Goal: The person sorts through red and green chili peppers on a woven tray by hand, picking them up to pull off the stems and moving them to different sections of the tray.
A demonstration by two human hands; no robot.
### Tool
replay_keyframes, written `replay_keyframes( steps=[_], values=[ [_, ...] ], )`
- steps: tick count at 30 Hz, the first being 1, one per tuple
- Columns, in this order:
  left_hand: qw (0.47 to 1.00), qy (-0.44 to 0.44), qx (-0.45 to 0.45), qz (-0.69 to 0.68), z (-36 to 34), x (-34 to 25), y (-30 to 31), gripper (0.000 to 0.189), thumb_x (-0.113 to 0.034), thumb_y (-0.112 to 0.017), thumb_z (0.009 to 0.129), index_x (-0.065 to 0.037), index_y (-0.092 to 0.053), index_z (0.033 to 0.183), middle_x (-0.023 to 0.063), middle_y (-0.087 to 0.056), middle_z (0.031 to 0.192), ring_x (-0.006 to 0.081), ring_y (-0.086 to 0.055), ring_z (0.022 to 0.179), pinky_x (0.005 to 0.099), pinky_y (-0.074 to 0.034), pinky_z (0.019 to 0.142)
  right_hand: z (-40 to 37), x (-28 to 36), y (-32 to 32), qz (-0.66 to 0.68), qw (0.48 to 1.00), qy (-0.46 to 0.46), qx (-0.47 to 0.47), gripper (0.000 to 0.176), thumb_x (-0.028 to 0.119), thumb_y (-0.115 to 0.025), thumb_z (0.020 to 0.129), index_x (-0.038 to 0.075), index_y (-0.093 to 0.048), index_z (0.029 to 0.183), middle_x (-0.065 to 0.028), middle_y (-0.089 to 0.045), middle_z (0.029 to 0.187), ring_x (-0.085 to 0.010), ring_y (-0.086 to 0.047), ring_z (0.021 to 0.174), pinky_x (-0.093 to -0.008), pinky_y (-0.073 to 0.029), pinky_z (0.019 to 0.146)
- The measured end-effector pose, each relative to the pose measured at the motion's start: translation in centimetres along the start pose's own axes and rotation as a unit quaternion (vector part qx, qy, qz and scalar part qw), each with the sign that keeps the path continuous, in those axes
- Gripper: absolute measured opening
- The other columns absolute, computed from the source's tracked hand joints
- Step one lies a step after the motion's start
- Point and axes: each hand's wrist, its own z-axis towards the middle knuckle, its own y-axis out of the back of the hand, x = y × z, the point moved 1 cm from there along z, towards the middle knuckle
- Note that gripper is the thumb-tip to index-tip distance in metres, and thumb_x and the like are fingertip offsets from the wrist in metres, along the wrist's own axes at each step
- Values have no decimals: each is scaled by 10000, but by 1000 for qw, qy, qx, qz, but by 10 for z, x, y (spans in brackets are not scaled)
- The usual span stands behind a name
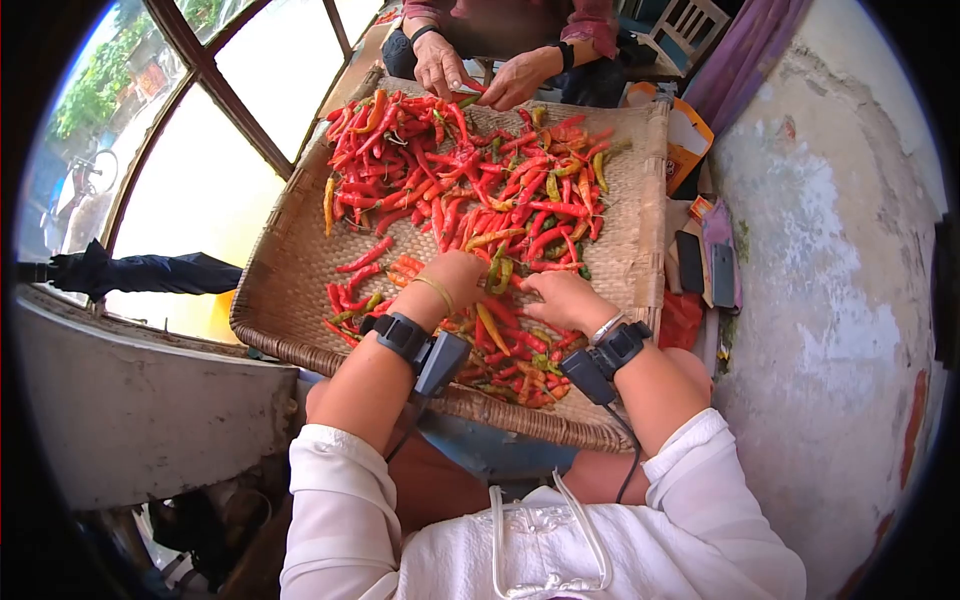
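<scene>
A large woven basket tray (285, 265) with a rolled rim is spread with red, orange and green chili peppers (400, 150). My left hand (452, 284) is over the near middle of it, fingers curled in, with a greenish-yellow chili pepper (500, 275) at the fingertips. To its right, my right hand (566, 303) has its thumb and fingers drawn together low over the peppers; what lies between them is hidden. Between and below both hands lies a pile of mixed peppers (520, 360), with an orange one (491, 328) on top.
Across the tray, another person's two hands (478, 78) hold a chili pepper at the far rim. Two phones (722, 275) and an orange box (687, 140) lie to the right beside a worn wall (820, 260). A folded dark umbrella (150, 272) is by the left window.
</scene>
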Motion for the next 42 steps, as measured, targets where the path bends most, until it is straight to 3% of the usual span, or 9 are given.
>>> replay_keyframes(
  steps=[8,10,14,20,22,28,33,39,42],
  values=[
    [999,-21,6,-49,-15,-12,-19,204,-242,-596,695,-121,-653,848,118,-623,778,286,-591,758,377,-465,690,-5,15,-8,-28,985,101,-140,482,130,-618,693,126,-429,1136,-144,-537,929,-317,-556,874,-403,-453,741],
    [1000,-16,18,-16,-23,-22,-11,207,-234,-589,701,-127,-656,865,113,-626,790,286,-593,757,373,-466,699,-6,16,-13,-76,990,108,-40,489,124,-620,689,138,-426,1137,-136,-513,889,-322,-559,844,-397,-461,717],
    [1000,-12,-15,-12,-36,-26,-4,181,-226,-592,702,-113,-658,827,118,-622,756,286,-594,716,371,-470,670,2,4,-24,-135,980,127,-77,170,107,-566,713,94,-577,881,-135,-505,850,-321,-559,797,-397,-461,684],
    [978,54,-117,-162,-55,-17,37,218,-272,-620,714,-71,-655,788,120,-602,640,253,-583,598,343,-458,588,2,5,-16,-45,976,127,-171,71,112,-538,713,60,-586,712,-121,-560,728,-289,-563,773,-399,-449,665],
    [929,94,-182,-308,-54,-4,37,201,-212,-622,765,-13,-640,747,31,-570,570,95,-521,509,254,-420,482,-9,18,-1,-22,979,112,-167,105,130,-544,720,51,-604,754,-110,-598,713,-274,-578,742,-377,-452,660],
    [824,89,-332,-449,-45,13,49,156,-152,-579,817,-13,-589,748,-28,-510,575,34,-451,489,184,-387,450,-34,47,40,242,970,-3,-30,147,131,-554,775,23,-624,844,-59,-619,675,-117,-585,560,-261,-458,535],
    [719,77,-420,-549,-45,9,48,166,-151,-574,801,5,-612,844,3,-567,613,45,-490,521,206,-401,470,-9,59,71,353,933,-24,-58,137,93,-503,820,9,-594,877,-11,-543,616,-75,-521,478,-200,-424,449],
    [705,78,-454,-539,-45,7,43,166,-150,-567,804,0,-615,857,9,-586,633,44,-505,530,202,-405,476,27,84,92,498,833,24,-241,315,120,-505,836,18,-482,1133,-78,-544,951,-79,-545,801,-190,-464,590],
    [721,59,-414,-553,-48,6,44,148,-147,-567,815,-5,-605,827,-6,-562,622,37,-487,516,187,-392,461,32,68,68,322,919,-2,-227,398,140,-542,813,14,-455,1180,-84,-525,980,-146,-536,861,-255,-458,723]
  ],
)
